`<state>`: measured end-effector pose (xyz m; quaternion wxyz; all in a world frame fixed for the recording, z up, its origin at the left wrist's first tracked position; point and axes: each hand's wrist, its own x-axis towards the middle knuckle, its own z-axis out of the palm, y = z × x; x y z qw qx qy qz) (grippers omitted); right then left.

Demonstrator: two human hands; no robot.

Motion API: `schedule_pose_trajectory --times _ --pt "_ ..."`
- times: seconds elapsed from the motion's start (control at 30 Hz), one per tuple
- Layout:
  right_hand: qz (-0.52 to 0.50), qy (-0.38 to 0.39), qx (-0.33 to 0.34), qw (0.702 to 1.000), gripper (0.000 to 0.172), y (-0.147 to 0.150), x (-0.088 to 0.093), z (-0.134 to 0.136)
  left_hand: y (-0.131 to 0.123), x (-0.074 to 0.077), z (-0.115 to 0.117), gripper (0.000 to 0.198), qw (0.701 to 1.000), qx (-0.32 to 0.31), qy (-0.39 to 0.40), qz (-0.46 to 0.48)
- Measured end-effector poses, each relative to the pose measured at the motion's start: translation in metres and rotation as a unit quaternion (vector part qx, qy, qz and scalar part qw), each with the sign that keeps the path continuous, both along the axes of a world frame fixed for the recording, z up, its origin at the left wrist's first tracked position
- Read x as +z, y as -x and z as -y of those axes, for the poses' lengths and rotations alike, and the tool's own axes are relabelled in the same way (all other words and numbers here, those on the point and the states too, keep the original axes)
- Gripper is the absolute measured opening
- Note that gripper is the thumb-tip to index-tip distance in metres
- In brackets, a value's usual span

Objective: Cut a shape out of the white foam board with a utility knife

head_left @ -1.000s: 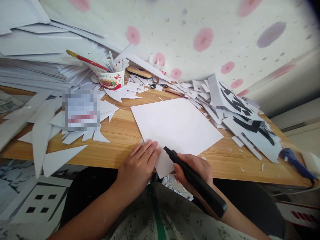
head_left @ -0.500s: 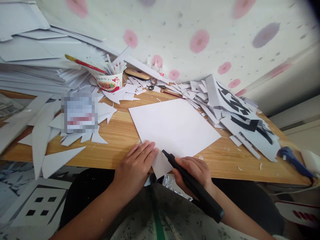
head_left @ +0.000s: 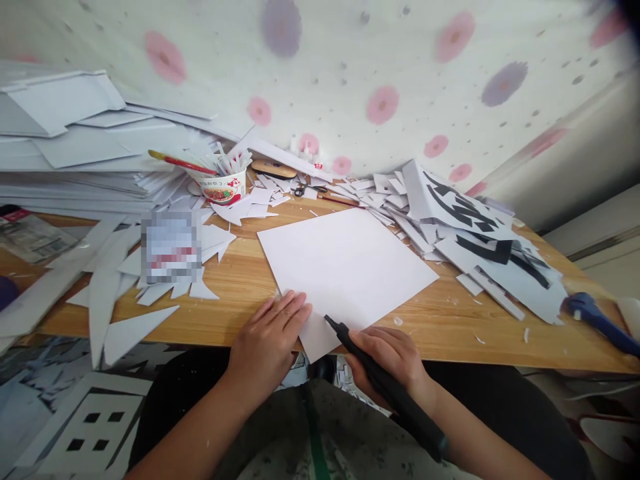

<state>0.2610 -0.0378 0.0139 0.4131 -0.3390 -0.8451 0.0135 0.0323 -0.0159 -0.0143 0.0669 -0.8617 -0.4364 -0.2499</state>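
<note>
Where a sheet [head_left: 350, 267] lies | wooden table [head_left: 240, 267] | paper scraps [head_left: 397, 187] | flowered wall [head_left: 325, 67]

We are facing a pink-and-mauve floral wall covering [head_left: 330, 57], with a wood-grain table [head_left: 240, 270] standing against it. Soft light is brightening the middle, while a pale ridged panel [head_left: 600, 250] is sitting in greyer shade at right.

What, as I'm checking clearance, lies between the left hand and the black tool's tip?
In the head view, only white sheet shows between the left hand and tool tip.
</note>
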Motion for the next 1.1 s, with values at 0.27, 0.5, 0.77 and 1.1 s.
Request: schedule_pose_trajectory --times 0.27,0.5,0.77,1.1 --pt "-0.004 0.005 0.019 1.0 0.04 -0.012 -0.003 0.012 -0.001 0.002 -0.002 0.057 1.0 -0.003 0.003 -0.006" --pt "-0.014 -0.001 0.02 1.0 0.039 -0.019 -0.009 0.023 -0.001 0.002 -0.001 0.054 1.0 0.003 0.011 -0.019" --pt "-0.01 -0.003 0.011 1.0 0.04 -0.025 -0.01 0.029 -0.001 0.001 -0.001 0.056 1.0 0.006 0.013 -0.022" --pt "-0.015 -0.007 0.018 1.0 0.046 -0.027 -0.013 0.036 -0.002 0.006 0.001 0.06 0.999 0.004 0.037 -0.012"
